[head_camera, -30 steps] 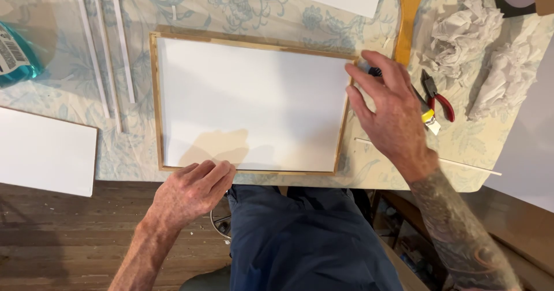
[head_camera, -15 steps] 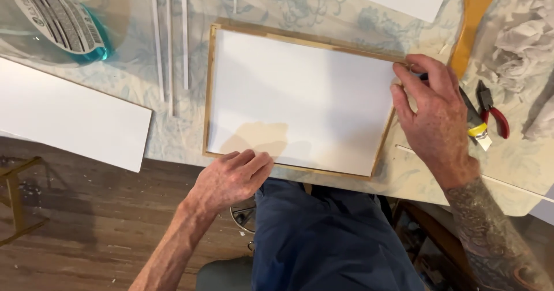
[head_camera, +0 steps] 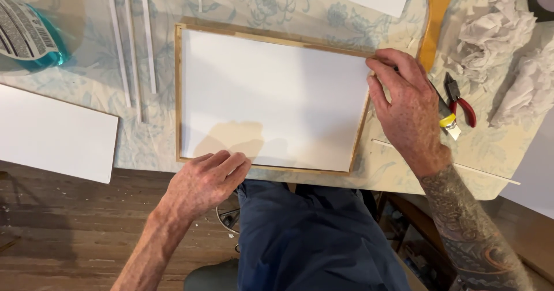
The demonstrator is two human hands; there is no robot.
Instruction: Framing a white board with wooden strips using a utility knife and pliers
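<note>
A thin wooden frame lies flat on the floral table cover with a white board filling it. My left hand rests flat on the frame's near edge, fingers stretched onto the board, holding nothing. At the frame's far right corner, my right hand is closed around a slim dark tool. Its yellow and white end sticks out behind the palm. My fingertips press on the frame's corner.
Red-handled pliers and crumpled white paper lie to the right. An orange strip and a thin wooden stick are there too. White strips, a blue-green bottle and a white panel lie left.
The view has swung sideways across the table. Both hands keep their places on the frame, the left at the near edge and the right at the far right corner.
</note>
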